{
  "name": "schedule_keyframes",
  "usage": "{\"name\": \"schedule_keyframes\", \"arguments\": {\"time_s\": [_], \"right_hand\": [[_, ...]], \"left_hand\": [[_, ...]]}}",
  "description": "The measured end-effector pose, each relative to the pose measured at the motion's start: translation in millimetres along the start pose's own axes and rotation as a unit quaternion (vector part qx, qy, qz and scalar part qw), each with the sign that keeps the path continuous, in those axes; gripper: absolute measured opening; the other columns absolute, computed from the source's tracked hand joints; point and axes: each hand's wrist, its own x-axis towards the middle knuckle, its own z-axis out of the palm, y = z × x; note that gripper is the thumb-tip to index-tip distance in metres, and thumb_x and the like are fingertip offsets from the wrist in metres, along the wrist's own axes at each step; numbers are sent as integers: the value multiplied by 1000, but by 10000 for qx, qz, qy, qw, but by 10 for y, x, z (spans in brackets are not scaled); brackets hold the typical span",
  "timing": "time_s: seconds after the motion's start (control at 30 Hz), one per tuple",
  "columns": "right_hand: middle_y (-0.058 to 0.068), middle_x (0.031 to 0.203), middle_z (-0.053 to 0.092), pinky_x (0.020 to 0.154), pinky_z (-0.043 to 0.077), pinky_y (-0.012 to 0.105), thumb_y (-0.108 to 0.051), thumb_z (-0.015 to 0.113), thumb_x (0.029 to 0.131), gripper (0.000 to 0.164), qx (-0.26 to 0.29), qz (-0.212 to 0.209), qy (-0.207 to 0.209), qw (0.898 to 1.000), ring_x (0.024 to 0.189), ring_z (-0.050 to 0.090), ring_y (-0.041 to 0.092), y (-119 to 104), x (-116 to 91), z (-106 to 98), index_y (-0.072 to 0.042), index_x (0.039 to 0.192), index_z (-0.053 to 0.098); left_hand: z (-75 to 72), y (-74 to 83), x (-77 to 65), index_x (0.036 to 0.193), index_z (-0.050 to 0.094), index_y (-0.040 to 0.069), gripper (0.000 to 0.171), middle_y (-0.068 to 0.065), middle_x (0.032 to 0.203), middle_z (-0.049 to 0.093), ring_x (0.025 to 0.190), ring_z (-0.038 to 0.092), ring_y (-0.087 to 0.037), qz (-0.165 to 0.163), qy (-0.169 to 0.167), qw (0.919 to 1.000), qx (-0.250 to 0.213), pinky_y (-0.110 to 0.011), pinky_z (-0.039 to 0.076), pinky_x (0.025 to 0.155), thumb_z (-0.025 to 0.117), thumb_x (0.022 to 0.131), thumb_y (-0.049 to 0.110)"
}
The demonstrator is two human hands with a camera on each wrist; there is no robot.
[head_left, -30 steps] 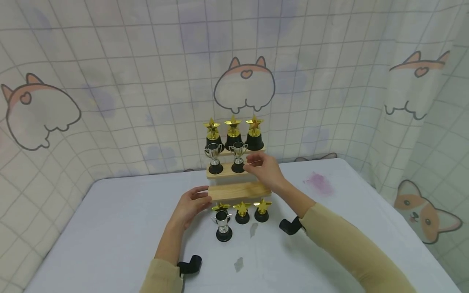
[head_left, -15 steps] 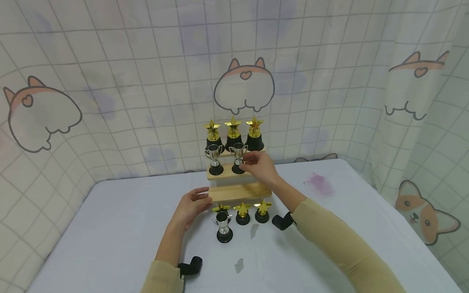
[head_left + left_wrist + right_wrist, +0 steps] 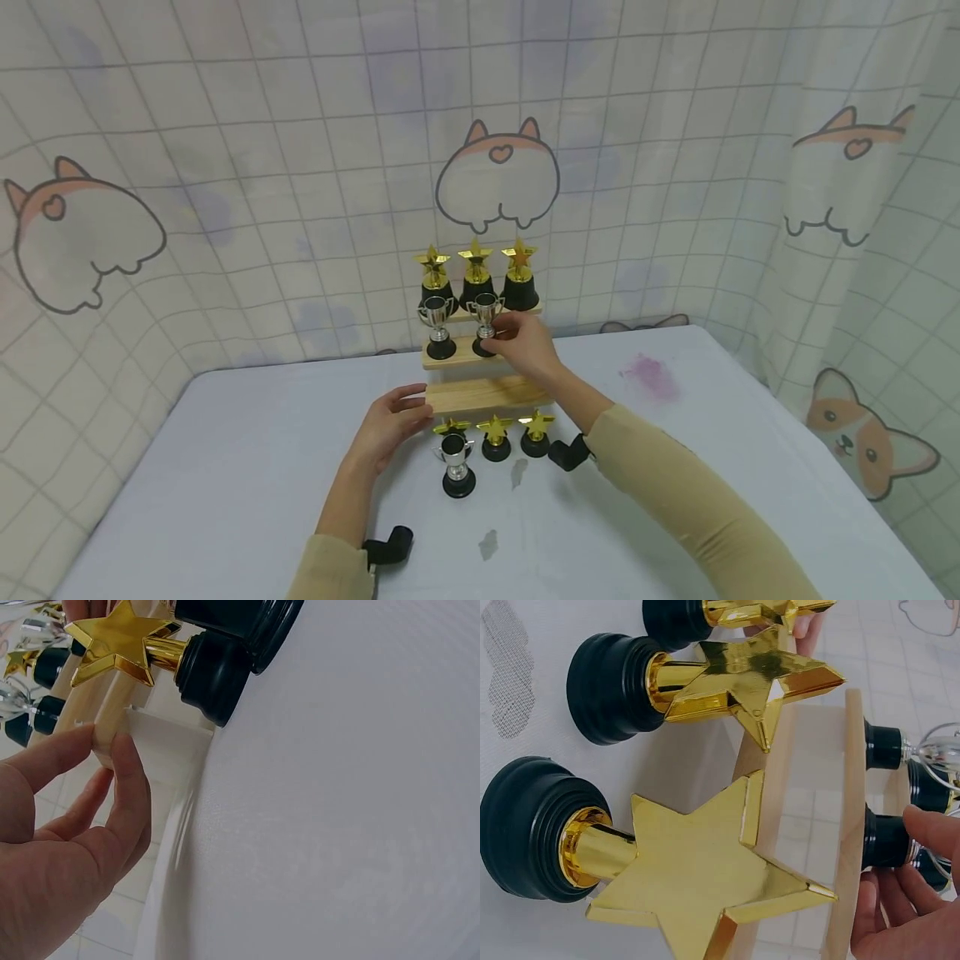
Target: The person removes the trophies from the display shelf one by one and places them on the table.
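Note:
A three-tier wooden stand holds small trophies. My right hand [image 3: 527, 342] pinches the right-hand silver trophy cup [image 3: 485, 308] on the middle tier; thumb and fingers sit at its black base [image 3: 885, 841] in the right wrist view. To its left stands another silver cup [image 3: 438, 315]. The left hand [image 3: 386, 429] grips the left end of the bottom tier [image 3: 483, 393], and the left wrist view shows thumb and fingertips on that wooden end [image 3: 105, 746]. Three gold star trophies line the top tier [image 3: 476, 271].
In front of the stand, three gold star trophies [image 3: 495, 433] stand on the white-covered table [image 3: 247, 475]. A third silver cup [image 3: 457, 467] stands before the left one. A patterned curtain [image 3: 315, 167] hangs behind the table.
My right hand has moved left to the right-hand silver trophy cup, and its fingers have closed on the lower part. The left hand has stayed on the bottom tier's end.

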Motion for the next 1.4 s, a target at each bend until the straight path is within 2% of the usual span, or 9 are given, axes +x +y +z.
{"name": "schedule_keyframes", "arguments": {"time_s": [0.23,0.6,1.03,1.4], "right_hand": [[11,117,69,86,58,38,-15,80,92,37,-199,-118,64,9997,105,65,26,15,2,21,-2,125,68],[9,113,69,84,56,37,-14,78,93,32,-190,-138,186,9996,104,64,25,-3,-10,3,-3,122,69],[12,119,66,89,56,40,-16,77,93,39,360,79,158,9992,111,62,27,-29,-79,-44,-2,128,65],[13,116,66,92,55,40,-10,79,91,33,483,203,122,9986,109,62,28,-86,-152,-106,-1,120,66]], "left_hand": [[11,-8,7,141,56,1,49,-22,127,57,103,67,-24,11,-14,10000,15,-36,58,93,71,94,-2],[9,3,14,141,56,1,50,-21,127,57,103,67,-24,24,-42,10000,-6,-35,58,93,71,94,-2],[2,-19,23,141,56,0,49,-22,127,57,103,67,-25,71,-65,10000,0,-35,58,92,71,94,-1],[2,3,15,141,56,0,49,-21,124,57,102,67,-24,54,-74,9999,-58,-35,58,92,70,94,-3]]}}
